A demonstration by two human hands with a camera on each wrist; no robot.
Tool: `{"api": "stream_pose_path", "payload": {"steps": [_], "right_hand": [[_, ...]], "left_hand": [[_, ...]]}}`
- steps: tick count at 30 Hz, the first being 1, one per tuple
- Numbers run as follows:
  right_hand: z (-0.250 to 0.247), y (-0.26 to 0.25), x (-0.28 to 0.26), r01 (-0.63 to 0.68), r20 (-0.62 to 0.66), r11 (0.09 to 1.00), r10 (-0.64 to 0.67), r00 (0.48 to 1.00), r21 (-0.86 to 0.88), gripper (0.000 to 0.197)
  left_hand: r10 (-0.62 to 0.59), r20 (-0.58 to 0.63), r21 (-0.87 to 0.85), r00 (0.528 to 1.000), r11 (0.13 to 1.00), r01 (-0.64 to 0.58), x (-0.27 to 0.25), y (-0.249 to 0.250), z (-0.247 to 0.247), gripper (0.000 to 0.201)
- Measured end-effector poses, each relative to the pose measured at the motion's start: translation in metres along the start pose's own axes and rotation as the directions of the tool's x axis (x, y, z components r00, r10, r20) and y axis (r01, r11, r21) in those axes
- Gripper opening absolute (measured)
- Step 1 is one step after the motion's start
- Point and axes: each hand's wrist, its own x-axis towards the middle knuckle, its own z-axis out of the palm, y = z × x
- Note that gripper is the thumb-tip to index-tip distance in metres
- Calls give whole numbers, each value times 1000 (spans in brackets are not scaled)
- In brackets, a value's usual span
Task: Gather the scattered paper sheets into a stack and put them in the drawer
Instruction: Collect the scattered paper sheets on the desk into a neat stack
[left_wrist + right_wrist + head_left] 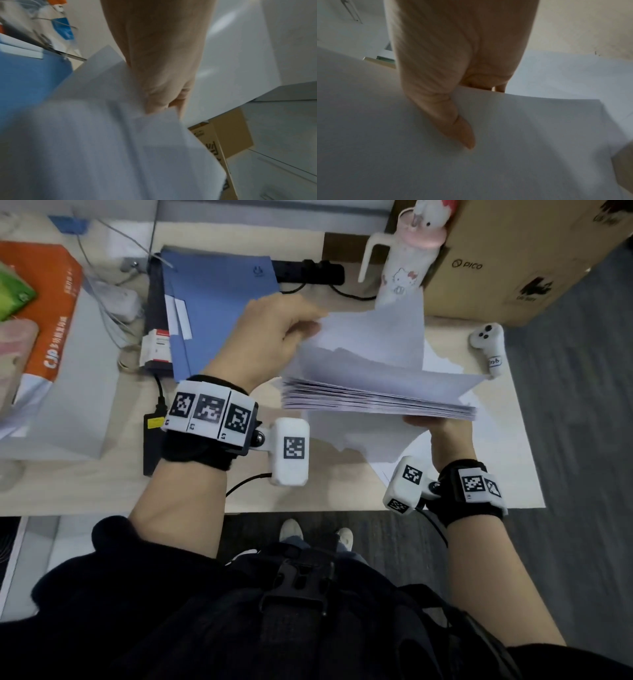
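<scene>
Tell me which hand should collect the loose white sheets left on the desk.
Probably the left hand: it pinches only the top sheets, while the right hand supports the thick white paper stack from beneath. Loose sheets lie under it.

Paper stack (376,398) over desk (308,491), folder (219,302) left, box (507,261) behind

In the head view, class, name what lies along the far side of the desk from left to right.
Orange paper ream → blue folder → black power strip → white cartoon bottle → cardboard box.
</scene>
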Motion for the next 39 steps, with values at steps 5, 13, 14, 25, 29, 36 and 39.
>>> {"api": "stream_pose_path", "payload": {"steps": [5,13,14,25,29,36,39], "right_hand": [[9,-6,-3,-8,-6,1000,8,1000,-15,30],[3,-5,2,7,22,1000,-7,1000,0,54],[3,-6,2,5,32,1000,-5,999,3,60],[5,-10,-5,-22,12,1000,22,1000,11,25],[2,-11,-5,-44,7,999,44,999,3,20],[-5,-5,-1,-26,63,999,23,998,37,28],[-8,-2,-2,-36,68,998,32,997,58,29]], "left_hand": [[40,-138,-32,990,998,-45,3,18,-6,17],[-9,75,-78,997,997,15,4,29,7,13],[-3,120,-58,993,998,10,5,31,6,13],[-19,-9,-203,1000,979,17,2,28,2,26],[-359,-197,-596,912,783,180,-10,-24,6,31],[-379,160,-431,911,804,410,-22,-37,57,76],[-357,121,-502,926,783,368,-15,-31,58,45]]}}
